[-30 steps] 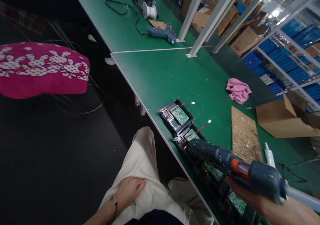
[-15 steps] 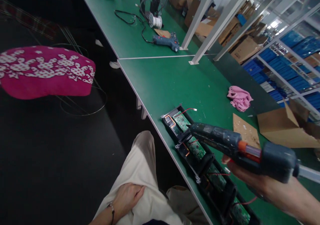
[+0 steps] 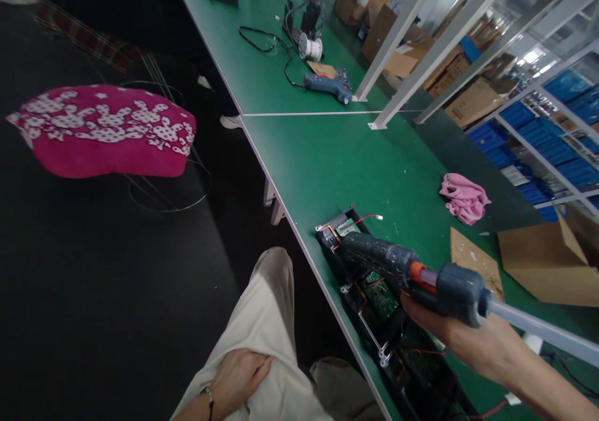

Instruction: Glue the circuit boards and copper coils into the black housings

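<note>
My right hand (image 3: pixel 461 340) is wrapped round the handle of a dark blue hot glue gun (image 3: pixel 388 259), with a long clear glue stick coming out of its back end. The gun's nozzle points down into the farthest of several black plastic housings (image 3: pixel 330 252) lined up along the table's near edge. Its tip cannot be made out against the dark housing. Green circuit boards (image 3: pixel 380 296) sit inside the housings, with red wires (image 3: pixel 365 217) ending in white plugs. My left hand (image 3: pixel 241 374) rests on my thigh, holding nothing, its fingers lying loosely on the trouser cloth.
On the green table (image 3: pixel 322 165) lie a pink cloth (image 3: pixel 464 198), a stained cardboard piece (image 3: pixel 475 260) and an open cardboard box (image 3: pixel 547 256). Farther back are another glue gun (image 3: pixel 327 86) and a white spool (image 3: pixel 310 47). White posts (image 3: pixel 412 65) rise from the table. A pink-covered stool (image 3: pixel 112 131) stands left.
The glue gun has moved left and lower into the farthest housing, now covering much of its board. The whole view has shifted slightly. My left hand stays on my thigh.
</note>
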A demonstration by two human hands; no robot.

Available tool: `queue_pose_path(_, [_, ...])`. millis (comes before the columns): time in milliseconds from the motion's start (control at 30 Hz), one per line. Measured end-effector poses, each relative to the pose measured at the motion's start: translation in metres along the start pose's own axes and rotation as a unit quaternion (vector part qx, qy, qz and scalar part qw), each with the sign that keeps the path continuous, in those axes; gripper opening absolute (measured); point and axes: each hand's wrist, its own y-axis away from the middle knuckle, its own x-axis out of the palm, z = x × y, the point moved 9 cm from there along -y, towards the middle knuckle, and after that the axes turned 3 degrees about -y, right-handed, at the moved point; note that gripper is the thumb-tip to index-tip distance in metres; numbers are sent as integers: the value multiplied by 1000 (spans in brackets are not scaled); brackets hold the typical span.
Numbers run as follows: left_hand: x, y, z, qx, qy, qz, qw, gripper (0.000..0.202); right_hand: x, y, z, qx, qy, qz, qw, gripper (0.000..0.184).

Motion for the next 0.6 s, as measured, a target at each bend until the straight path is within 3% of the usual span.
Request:
queue_pose_path(267, [-4, 1, -2, 6, 2, -13, 1000, 55, 4, -3, -5, 28, 4, 30, 999, 31])
queue_pose_path(433, [-5, 1, -2, -1, 3, -12, 1000, 55, -1, -4, -5, 28, 12, 12, 999, 30])
queue_pose_path(600, [-6, 0, -3, 5, -6, -22, 1000, 56, 6, -3, -18, 17, 10, 52, 998, 28])
